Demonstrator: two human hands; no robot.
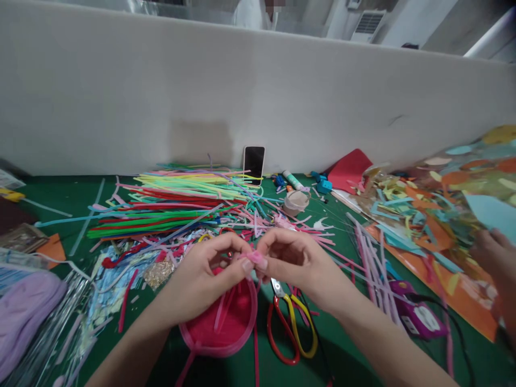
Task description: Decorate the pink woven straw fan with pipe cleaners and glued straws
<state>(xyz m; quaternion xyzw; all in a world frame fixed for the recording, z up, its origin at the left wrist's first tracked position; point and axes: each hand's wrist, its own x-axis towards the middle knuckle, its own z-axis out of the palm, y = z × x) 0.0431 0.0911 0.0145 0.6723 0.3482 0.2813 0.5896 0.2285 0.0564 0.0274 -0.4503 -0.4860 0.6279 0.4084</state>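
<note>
Between my two hands is a small pink pipe cleaner piece [255, 257], bent or twisted at the fingertips. My left hand [220, 263] pinches it from the left, and my right hand [286, 255] pinches it from the right, with the thumbs close together. Under my left hand lies a round red piece with a pink fuzzy rim [220, 336], and a loose pink strip rests on it. Scissors with one red and one yellow handle [291, 328] lie just below my right hand, their blades partly hidden by it.
A bundle of coloured pipe cleaners [177, 201] spreads behind my hands. A phone [253, 164] leans on the white partition [282, 102]. Right are lilac pipe cleaners [373, 269], a purple corded device [417, 312], paper scraps and another person's hand [494, 258]. Purple fuzzy loops [30, 312] lie left.
</note>
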